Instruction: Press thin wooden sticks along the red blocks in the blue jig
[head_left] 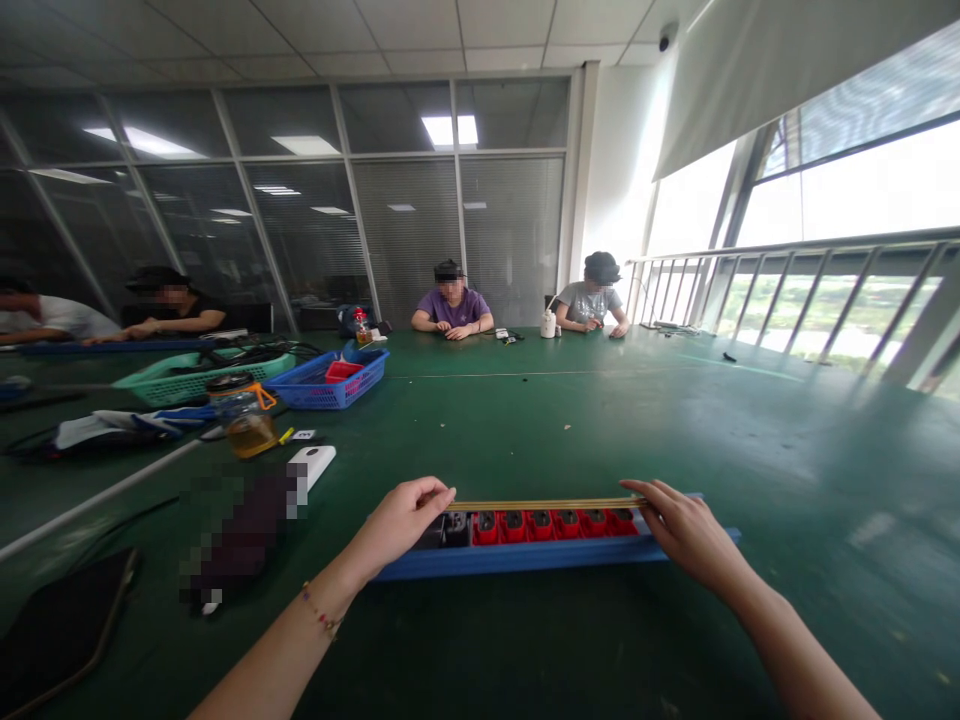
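The left hand [412, 508] and right hand [679, 522] grasp opposite ends of the long, thin, brass-coloured strips [547, 504], positioned along the far edge of the long blue tray [525, 559] containing 6 red block-shaped housings [540, 527].

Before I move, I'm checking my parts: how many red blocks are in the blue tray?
6 red blocks, in one row along the blue tray, from just right of the black parts to just left of the right hand. More may be hidden under that hand.
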